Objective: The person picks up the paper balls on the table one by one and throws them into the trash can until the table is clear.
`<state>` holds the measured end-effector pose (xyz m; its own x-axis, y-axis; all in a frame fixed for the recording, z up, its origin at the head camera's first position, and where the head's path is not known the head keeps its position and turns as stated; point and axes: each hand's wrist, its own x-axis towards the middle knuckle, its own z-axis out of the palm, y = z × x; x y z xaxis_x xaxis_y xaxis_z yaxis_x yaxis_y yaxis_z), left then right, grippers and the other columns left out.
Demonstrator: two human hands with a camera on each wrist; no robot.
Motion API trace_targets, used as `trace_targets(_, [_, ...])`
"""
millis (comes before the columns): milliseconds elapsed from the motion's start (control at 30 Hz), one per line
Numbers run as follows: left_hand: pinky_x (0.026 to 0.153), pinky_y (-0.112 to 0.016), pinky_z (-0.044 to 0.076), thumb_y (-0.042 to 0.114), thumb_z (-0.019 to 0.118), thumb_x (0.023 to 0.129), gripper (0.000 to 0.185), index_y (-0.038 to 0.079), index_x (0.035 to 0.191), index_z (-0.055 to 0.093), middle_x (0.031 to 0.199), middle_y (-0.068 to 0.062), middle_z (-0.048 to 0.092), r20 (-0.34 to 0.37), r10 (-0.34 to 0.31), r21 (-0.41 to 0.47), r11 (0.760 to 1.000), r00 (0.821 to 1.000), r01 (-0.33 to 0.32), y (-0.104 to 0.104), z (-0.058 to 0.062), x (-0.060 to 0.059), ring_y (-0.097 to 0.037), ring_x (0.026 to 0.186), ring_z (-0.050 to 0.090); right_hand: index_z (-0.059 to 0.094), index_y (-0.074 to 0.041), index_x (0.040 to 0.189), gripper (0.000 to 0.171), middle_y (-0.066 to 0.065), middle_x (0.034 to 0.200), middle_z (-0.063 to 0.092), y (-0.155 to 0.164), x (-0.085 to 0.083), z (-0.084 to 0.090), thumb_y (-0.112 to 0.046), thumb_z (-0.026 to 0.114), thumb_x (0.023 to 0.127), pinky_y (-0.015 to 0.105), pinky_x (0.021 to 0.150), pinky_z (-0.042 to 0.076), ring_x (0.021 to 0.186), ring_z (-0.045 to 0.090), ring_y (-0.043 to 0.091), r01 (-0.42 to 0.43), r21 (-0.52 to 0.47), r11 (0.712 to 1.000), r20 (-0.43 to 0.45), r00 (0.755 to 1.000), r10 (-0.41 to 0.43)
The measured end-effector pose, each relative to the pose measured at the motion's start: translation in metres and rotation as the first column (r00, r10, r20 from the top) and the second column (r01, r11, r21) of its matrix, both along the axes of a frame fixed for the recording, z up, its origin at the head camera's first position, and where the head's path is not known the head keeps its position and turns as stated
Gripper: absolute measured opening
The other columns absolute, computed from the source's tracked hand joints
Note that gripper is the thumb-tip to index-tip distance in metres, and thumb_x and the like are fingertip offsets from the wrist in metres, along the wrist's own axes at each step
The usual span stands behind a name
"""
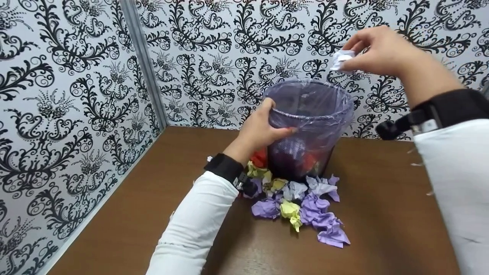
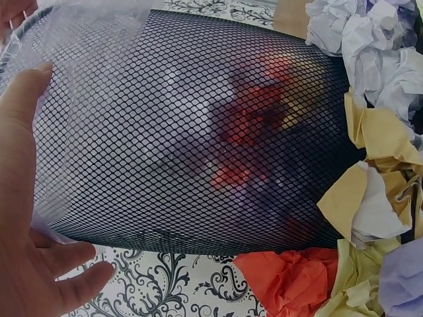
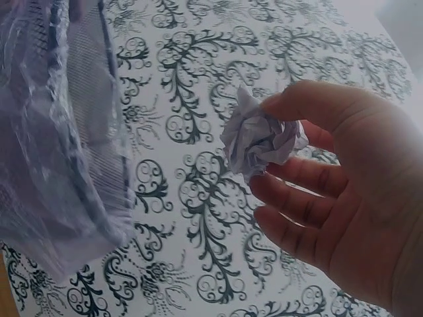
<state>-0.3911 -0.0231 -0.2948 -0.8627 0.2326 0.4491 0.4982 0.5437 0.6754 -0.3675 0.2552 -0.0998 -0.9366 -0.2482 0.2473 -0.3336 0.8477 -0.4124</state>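
Crumpled paper balls heaped before the mesh bin near the bench's back edge.
Left hand grips the bin's rim; right hand pinches a pale paper wad above it.

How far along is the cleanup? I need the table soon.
Some red and purple balls already show inside the mesh bin. The left hand steadies it; the right hand holds a crumpled paper ball above its rim. A pile of paper balls remains.

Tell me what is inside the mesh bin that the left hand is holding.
The mesh bin is lined with a clear plastic bag. Through the mesh, red crumpled paper and something darker, perhaps purple, show near the bottom. The rest is blurred by liner and mesh. The left hand grips its rim.
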Motion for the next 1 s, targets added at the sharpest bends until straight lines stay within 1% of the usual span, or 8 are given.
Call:
trace_targets(133, [0.079,-0.032,0.052,0.075,0.078,0.053,0.082,0.027,0.11,0.044,0.099,0.009,0.058,-0.02,0.025,-0.03,0.999,0.999,-0.026,0.0,0.001,0.0,-0.011,0.088,0.061,0.055,-0.013,0.129,0.064,0.007,0.122,0.053,-0.011,-0.011,-0.008,-0.043,0.079,0.078,0.037,0.079,0.046,0.101,0.052,0.025,-0.015,0.02,1.0,-0.007,1.0,0.015])
trace_targets(200, [0.08,-0.033,0.052,0.076,0.077,0.053,0.082,0.028,0.11,0.044,0.099,0.009,0.058,-0.023,0.035,-0.039,0.999,0.999,-0.036,-0.001,0.001,0.0,-0.011,0.088,0.06,0.054,-0.014,0.13,0.063,0.008,0.123,0.053,-0.016,-0.016,-0.013,-0.041,0.079,0.079,0.04,0.081,0.046,0.103,0.051,0.026,-0.019,0.025,0.999,0.01,1.0,0.019])
trace_targets(333, [0.083,-0.034,0.052,0.074,0.079,0.053,0.082,0.029,0.112,0.045,0.101,0.01,0.058,-0.004,0.024,-0.022,0.999,1.0,-0.024,-0.001,0.0,0.0,-0.01,0.09,0.06,0.053,-0.011,0.13,0.06,0.011,0.122,0.055,-0.026,-0.026,-0.028,-0.035,0.078,0.08,0.042,0.084,0.047,0.104,0.052,0.028,-0.033,0.034,0.999,0.036,0.999,0.032])
trace_targets(433, [0.086,-0.035,0.052,0.072,0.08,0.053,0.081,0.03,0.113,0.045,0.102,0.01,0.058,0.006,0.012,-0.007,1.0,1.0,-0.012,-0.001,0.0,-0.001,-0.009,0.091,0.06,0.054,-0.008,0.127,0.055,0.013,0.12,0.056,-0.032,-0.032,-0.039,-0.03,0.076,0.081,0.044,0.085,0.05,0.103,0.054,0.03,-0.049,0.037,0.998,0.053,0.997,0.047])
trace_targets(600, [0.087,-0.036,0.052,0.071,0.08,0.053,0.082,0.03,0.115,0.045,0.105,0.011,0.057,0.007,0.008,-0.001,1.0,1.0,-0.008,0.0,0.001,-0.002,-0.009,0.094,0.059,0.055,-0.008,0.123,0.05,0.016,0.119,0.057,-0.039,-0.039,-0.058,-0.029,0.075,0.082,0.049,0.086,0.051,0.104,0.056,0.032,-0.06,0.052,0.997,0.091,0.994,0.055])
trace_targets(767, [0.085,-0.035,0.052,0.072,0.079,0.054,0.081,0.031,0.114,0.045,0.104,0.011,0.057,0.002,0.005,-0.009,1.0,1.0,-0.005,0.0,0.0,-0.001,-0.009,0.093,0.059,0.057,-0.008,0.118,0.044,0.017,0.115,0.056,-0.043,-0.045,-0.077,-0.023,0.075,0.081,0.049,0.085,0.052,0.1,0.056,0.033,-0.046,0.083,0.995,0.111,0.993,0.037])
trace_targets(867, [0.083,-0.034,0.052,0.073,0.078,0.054,0.081,0.03,0.113,0.044,0.102,0.01,0.057,-0.012,0.011,-0.017,1.0,1.0,-0.011,0.0,-0.001,-0.002,-0.009,0.091,0.059,0.058,-0.008,0.115,0.04,0.017,0.113,0.057,-0.044,-0.048,-0.084,-0.02,0.074,0.08,0.05,0.085,0.052,0.099,0.057,0.034,-0.05,0.117,0.992,0.101,0.994,0.038])
trace_targets(1000, [0.081,-0.033,0.052,0.075,0.077,0.053,0.083,0.029,0.113,0.044,0.101,0.009,0.057,-0.031,0.016,-0.022,1.0,0.999,-0.017,-0.001,-0.001,-0.003,-0.01,0.09,0.059,0.058,-0.007,0.118,0.044,0.017,0.113,0.059,-0.045,-0.05,-0.089,-0.018,0.074,0.079,0.051,0.087,0.051,0.101,0.057,0.035,-0.063,0.13,0.99,0.103,0.993,0.049])
